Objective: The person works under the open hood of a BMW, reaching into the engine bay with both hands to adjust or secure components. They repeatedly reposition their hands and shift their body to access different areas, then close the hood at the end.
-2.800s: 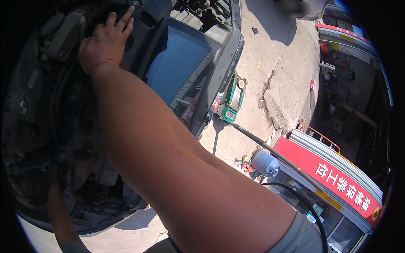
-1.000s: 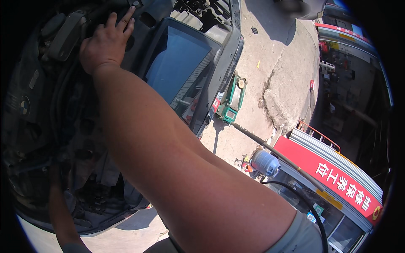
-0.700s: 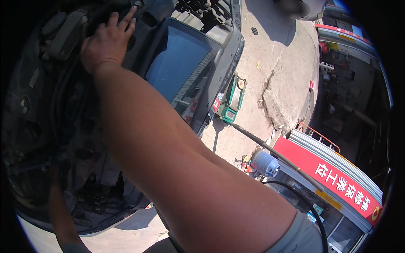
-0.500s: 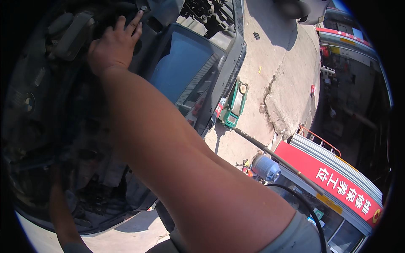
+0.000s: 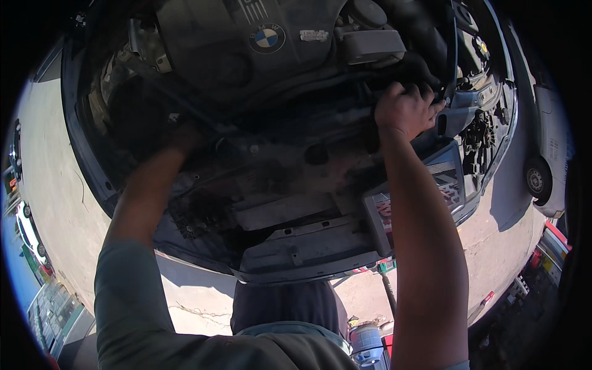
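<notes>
Both my arms reach into a car's open engine bay. My right hand (image 5: 407, 112) is closed, its fingers bent over dark parts on the right, close to a dark strut (image 5: 452, 55) and the bolt at its foot. What those fingers hold is hidden. My left hand (image 5: 185, 137) is in deep shadow on the left, blurred, with its fingers lost among the dark parts near a diagonal bar (image 5: 179, 102). Between the hands stretches a dark, smeared panel (image 5: 296, 139).
Beyond my hands lies the engine cover (image 5: 234, 68) with a round badge. A dark square-edged box (image 5: 373, 43) stands right of it. The headlight (image 5: 447, 172) is beside my right forearm, the front edge (image 5: 302, 271) near my body. A blue canister (image 5: 367, 342) stands on the ground.
My view has swung left and levelled, so the whole engine bay shows. My right hand's fingers, spread before, are now bent. My left arm has come more fully into view.
</notes>
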`<state>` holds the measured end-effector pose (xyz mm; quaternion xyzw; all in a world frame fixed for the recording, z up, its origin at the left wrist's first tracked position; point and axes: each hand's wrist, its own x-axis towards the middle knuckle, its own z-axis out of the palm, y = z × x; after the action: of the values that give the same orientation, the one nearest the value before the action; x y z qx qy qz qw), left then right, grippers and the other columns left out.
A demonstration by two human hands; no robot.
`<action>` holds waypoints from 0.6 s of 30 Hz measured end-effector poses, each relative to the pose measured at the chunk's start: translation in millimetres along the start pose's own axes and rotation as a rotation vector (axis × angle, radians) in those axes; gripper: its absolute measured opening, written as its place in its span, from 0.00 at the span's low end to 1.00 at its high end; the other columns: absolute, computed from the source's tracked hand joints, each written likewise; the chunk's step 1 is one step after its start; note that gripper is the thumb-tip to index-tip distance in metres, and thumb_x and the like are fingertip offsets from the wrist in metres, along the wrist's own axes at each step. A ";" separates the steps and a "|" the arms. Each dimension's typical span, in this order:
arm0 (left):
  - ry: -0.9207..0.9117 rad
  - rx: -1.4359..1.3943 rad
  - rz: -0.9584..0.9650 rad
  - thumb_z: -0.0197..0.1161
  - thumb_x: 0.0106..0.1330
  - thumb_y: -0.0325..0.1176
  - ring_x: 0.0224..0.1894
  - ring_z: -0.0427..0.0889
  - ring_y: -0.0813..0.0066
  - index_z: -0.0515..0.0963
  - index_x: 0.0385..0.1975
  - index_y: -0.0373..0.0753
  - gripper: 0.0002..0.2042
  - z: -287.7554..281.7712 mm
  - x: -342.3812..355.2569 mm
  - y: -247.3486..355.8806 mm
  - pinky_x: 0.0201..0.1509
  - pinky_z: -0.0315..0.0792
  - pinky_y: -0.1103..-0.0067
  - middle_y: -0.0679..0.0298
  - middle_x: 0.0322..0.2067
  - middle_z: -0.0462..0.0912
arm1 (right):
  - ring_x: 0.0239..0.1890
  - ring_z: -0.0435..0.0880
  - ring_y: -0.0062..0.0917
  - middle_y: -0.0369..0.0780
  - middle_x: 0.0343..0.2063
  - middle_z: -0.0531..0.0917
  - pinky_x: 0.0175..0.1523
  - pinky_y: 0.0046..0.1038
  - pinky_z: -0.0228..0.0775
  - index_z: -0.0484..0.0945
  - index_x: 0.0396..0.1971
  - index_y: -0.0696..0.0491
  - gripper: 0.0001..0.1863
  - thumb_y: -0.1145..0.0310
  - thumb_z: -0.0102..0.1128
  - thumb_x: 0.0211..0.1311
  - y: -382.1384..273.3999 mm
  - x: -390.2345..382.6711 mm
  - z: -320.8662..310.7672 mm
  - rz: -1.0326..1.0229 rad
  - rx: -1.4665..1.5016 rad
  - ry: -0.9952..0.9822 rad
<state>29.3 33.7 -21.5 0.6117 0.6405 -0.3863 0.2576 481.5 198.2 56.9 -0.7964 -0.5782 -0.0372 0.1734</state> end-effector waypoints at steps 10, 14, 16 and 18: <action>-0.096 0.046 0.032 0.58 0.71 0.46 0.70 0.72 0.54 0.77 0.65 0.38 0.27 78.1 80.5 -23.0 0.76 0.63 0.66 0.50 0.69 0.72 | 0.77 0.55 0.50 0.36 0.69 0.73 0.76 0.58 0.46 0.85 0.57 0.44 0.28 0.48 0.44 0.68 1.9 0.5 5.7 -0.032 -0.098 -0.016; -0.123 0.079 0.075 0.58 0.71 0.44 0.71 0.71 0.55 0.76 0.66 0.39 0.26 53.7 62.3 -12.2 0.75 0.62 0.66 0.53 0.69 0.73 | 0.74 0.63 0.44 0.36 0.66 0.76 0.75 0.53 0.53 0.85 0.57 0.43 0.27 0.49 0.44 0.67 3.9 0.8 5.8 -0.014 -0.122 0.020; -0.125 0.212 0.143 0.57 0.70 0.43 0.68 0.75 0.58 0.80 0.61 0.38 0.23 60.3 58.3 -18.0 0.75 0.62 0.64 0.53 0.64 0.78 | 0.73 0.64 0.43 0.36 0.67 0.76 0.74 0.52 0.55 0.84 0.57 0.43 0.27 0.49 0.44 0.67 -1.4 -0.3 7.5 -0.029 -0.112 0.010; -0.135 0.298 0.209 0.59 0.67 0.40 0.66 0.78 0.58 0.83 0.57 0.39 0.21 57.5 56.5 -16.9 0.75 0.62 0.65 0.54 0.62 0.82 | 0.73 0.65 0.40 0.36 0.67 0.76 0.74 0.48 0.56 0.84 0.58 0.44 0.28 0.49 0.42 0.68 1.2 1.4 8.3 -0.043 -0.128 0.001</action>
<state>-2.3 20.9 -96.6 0.6790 0.4905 -0.4881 0.2450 481.9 201.8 49.2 -0.7932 -0.5916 -0.0779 0.1214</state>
